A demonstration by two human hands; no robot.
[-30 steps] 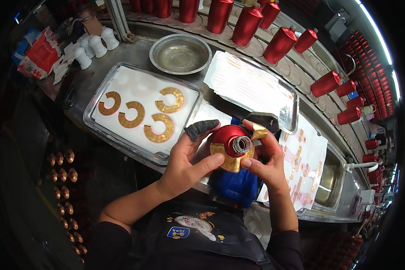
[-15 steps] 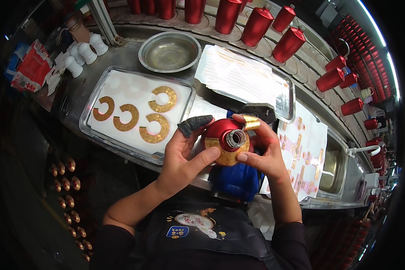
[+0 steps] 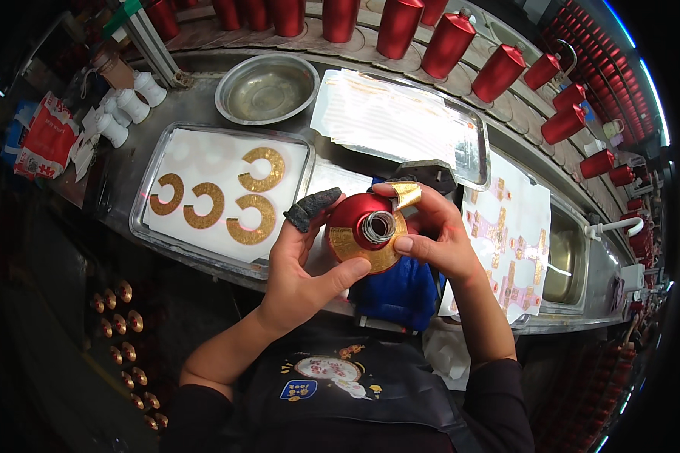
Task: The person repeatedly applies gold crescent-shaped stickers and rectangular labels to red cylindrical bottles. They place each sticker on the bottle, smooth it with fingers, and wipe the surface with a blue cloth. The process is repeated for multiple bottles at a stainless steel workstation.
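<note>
Steel workbench point(image 3: 121, 189) runs across the view, with a row of red bottles point(image 3: 446, 41) standing on a line along its far edge. Both hands meet over the middle of it, closed on a red bottle point(image 3: 359, 219) tipped so that its open neck faces the camera. The left hand point(image 3: 302, 268) cups it from below, thumb pressed on the gold collar label point(image 3: 359, 249) around the shoulder, apparently to hold it flat; its forefinger wears a dark fingertip cover point(image 3: 310, 208), probably for grip or protection. The right hand point(image 3: 438, 238) clamps the other side, with a small gold strip point(image 3: 404, 194) at the fingertips above the neck. Left of the hands, a metal tray point(image 3: 147, 226) holds four more gold C-shaped labels point(image 3: 253, 219) laid apart on white, within reach. Behind sits a round steel bowl point(image 3: 268, 89); a sheet of gold stickers point(image 3: 510, 241) lies to the right, a blue cloth point(image 3: 397, 291) beneath the bottle
</note>
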